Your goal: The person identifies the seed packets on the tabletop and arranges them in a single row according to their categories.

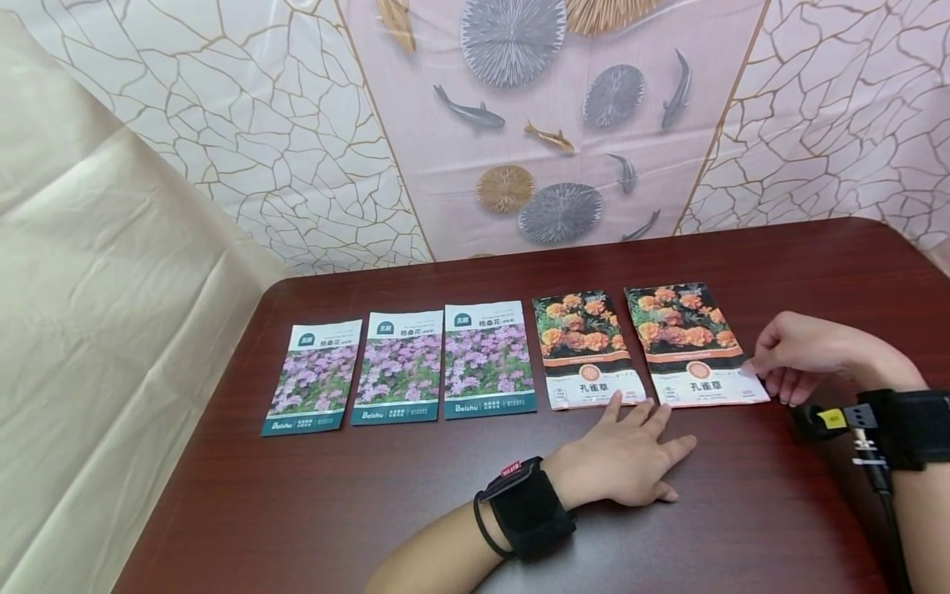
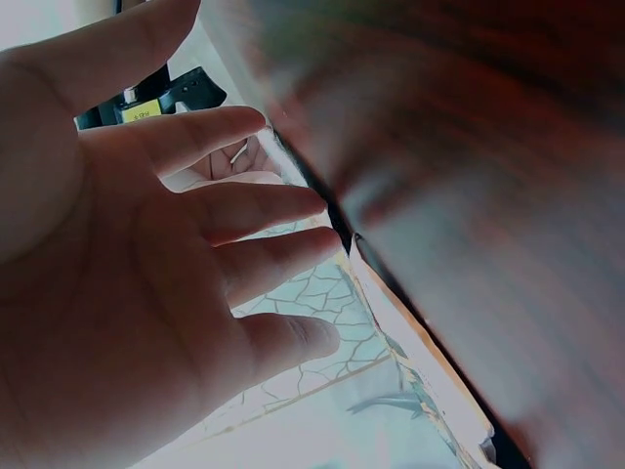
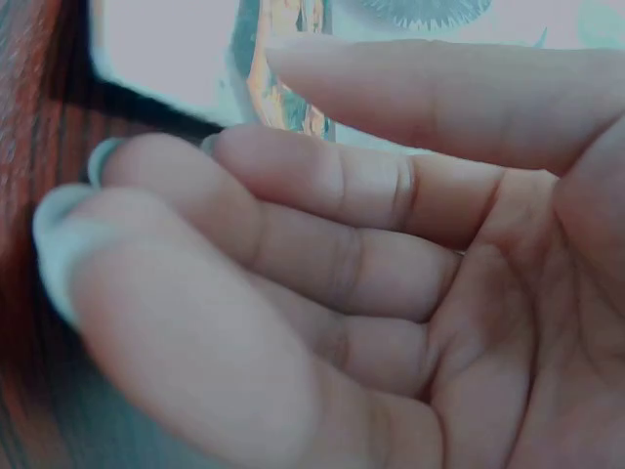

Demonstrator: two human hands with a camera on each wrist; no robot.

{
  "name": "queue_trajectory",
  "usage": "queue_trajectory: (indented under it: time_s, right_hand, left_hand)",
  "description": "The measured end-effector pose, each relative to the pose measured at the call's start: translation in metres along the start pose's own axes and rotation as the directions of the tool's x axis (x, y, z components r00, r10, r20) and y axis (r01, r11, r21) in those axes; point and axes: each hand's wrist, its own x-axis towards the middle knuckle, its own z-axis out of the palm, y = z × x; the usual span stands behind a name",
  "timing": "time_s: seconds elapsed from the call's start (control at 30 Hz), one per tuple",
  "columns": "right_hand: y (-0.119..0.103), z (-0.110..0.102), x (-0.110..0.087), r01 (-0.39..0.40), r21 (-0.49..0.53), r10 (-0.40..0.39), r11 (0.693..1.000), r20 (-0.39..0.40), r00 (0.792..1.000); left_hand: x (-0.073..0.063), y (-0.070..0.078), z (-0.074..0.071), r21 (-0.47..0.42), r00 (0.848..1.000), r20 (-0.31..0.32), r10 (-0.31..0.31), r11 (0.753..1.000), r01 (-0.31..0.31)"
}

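Two marigold seed packets lie side by side, the left one and the right one, both flat on the dark red table. My left hand is palm down with spread fingers, its fingertips right at the lower edges of these packets. The left wrist view has the same hand with straight fingers along the packet edges. At the right packet's lower right side, my right hand has its thumb by the edge. Loosely curled fingers fill the right wrist view, with a gap between thumb and index finger.
Three purple-flower seed packets lie in a row to the left: the outer one, the middle one and the inner one. Patterned cloth hangs behind the table. A cable runs down from the right wrist camera.
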Motion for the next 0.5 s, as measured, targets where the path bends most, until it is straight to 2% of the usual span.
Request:
queue_trajectory:
  time_s: [0.27,0.5]
  right_hand:
    - [-0.002,0.0,0.0,-0.013,0.0,0.013,1.0,0.008,1.0]
    - [-0.004,-0.001,-0.003,-0.016,-0.012,0.016,1.0,-0.005,1.0]
  left_hand:
    - [-0.008,-0.004,0.0,0.001,1.0,-0.027,0.005,1.0,-0.005]
    - [-0.017,-0.016,-0.005,0.003,0.998,-0.067,-0.02,1.0,0.02]
